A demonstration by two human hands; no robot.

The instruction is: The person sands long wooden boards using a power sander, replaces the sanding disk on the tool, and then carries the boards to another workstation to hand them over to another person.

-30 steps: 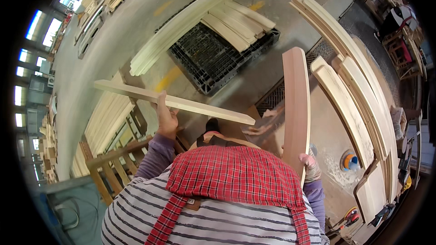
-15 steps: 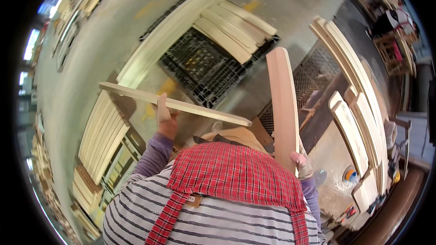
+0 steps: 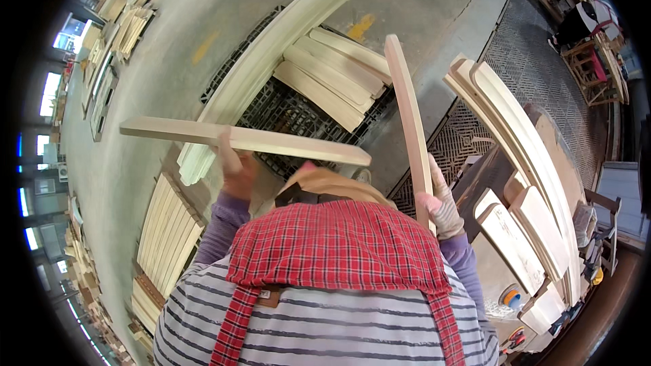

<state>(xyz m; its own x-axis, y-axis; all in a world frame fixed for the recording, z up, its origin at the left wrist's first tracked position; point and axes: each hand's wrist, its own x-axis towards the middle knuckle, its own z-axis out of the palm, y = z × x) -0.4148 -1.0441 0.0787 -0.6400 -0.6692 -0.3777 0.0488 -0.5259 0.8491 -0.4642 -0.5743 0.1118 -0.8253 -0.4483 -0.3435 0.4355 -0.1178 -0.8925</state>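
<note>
My left hand [image 3: 236, 171] grips a pale wooden board [image 3: 271, 141] near its middle, fingers wrapped over the edge. That board lies crosswise in front of me, its left part over the end of a long moulded wooden piece. In my right hand [image 3: 444, 207] is a second wooden board [image 3: 407, 112], gripped near its close end and pointing away from me. Its narrow edge faces up. The two boards are apart. Beyond them, a black plastic pallet [image 3: 268, 118] carries several flat boards [image 3: 325, 71] and the long moulded piece [image 3: 271, 57].
A stack of pale boards [image 3: 169, 224] stands low at my left. To my right, a workbench [image 3: 491, 257] holds long curved pieces [image 3: 522, 135], shorter boards [image 3: 512, 237] and a blue-and-orange round object [image 3: 510, 297]. Dark perforated matting [image 3: 519, 47] covers floor at the right.
The right board has turned from its broad face to its narrow edge and shifted left. The left board has moved left and now shows more of its side. The whole view has shifted somewhat.
</note>
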